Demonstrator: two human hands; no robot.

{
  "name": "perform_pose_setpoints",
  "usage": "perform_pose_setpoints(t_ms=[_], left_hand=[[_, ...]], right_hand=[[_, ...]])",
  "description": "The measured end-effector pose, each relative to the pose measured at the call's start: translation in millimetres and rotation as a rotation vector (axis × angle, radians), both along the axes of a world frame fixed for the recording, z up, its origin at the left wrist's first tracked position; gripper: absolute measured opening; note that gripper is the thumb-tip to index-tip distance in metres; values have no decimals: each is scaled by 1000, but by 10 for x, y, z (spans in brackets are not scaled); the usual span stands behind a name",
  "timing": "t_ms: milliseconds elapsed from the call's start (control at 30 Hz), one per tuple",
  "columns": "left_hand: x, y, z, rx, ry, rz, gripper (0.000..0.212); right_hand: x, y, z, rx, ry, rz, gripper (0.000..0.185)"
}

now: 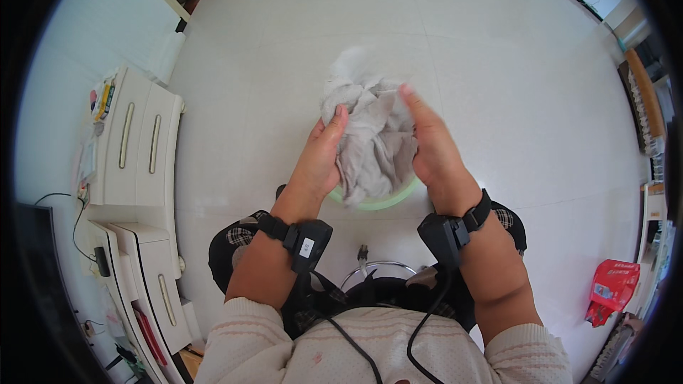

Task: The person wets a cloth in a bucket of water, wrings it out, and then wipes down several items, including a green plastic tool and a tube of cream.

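Observation:
A crumpled pale grey cloth (373,133) is bunched between my two hands, above a light green basin (381,204) whose near rim shows below it. My left hand (324,152) grips the cloth's left side, thumb on top and fingers hidden behind the folds. At the cloth's right side is my right hand (435,138), its thumb pointing up and away and slightly blurred; its other fingers are hidden, so its hold on the cloth cannot be told. The cloth's far end is blurred. Most of the basin is hidden under the cloth and hands.
White cabinets with drawers (141,144) stand along the left wall, near a dark screen (42,256). A red bag (613,285) lies at the right. Between my legs a chrome ring (379,265) shows on the pale floor (256,90). Cables run from both wrist devices over my lap.

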State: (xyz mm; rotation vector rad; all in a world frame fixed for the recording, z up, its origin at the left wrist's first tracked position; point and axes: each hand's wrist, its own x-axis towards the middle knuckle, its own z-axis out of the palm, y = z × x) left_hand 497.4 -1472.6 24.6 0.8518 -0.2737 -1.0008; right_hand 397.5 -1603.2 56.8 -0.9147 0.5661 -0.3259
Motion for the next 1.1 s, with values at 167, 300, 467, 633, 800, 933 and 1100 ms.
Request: perform_pose_setpoints(t_ms=[167, 300, 467, 633, 800, 933, 1100], left_hand=[[-9, 98, 92, 7, -27, -97, 42], [95, 81, 34, 270, -303, -59, 49], [-70, 90, -120, 330, -643, 239, 71], [-140, 17, -14, -75, -489, -39, 77], [-43, 157, -128, 223, -107, -79, 60], [202, 259, -138, 11, 182, 53, 51], [259, 355, 244, -117, 44, 168, 55]], right_hand=[[-20, 147, -64, 263, 43, 72, 44], [-73, 95, -93, 79, -137, -177, 36], [-36, 130, -17, -246, -155, -255, 45], [-68, 170, 20, -229, -141, 69, 55], [-164, -47, 163, 57, -286, -62, 53], [-287, -242, 273, -99, -317, -351, 50], [-383, -298, 223, -265, -147, -516, 46]])
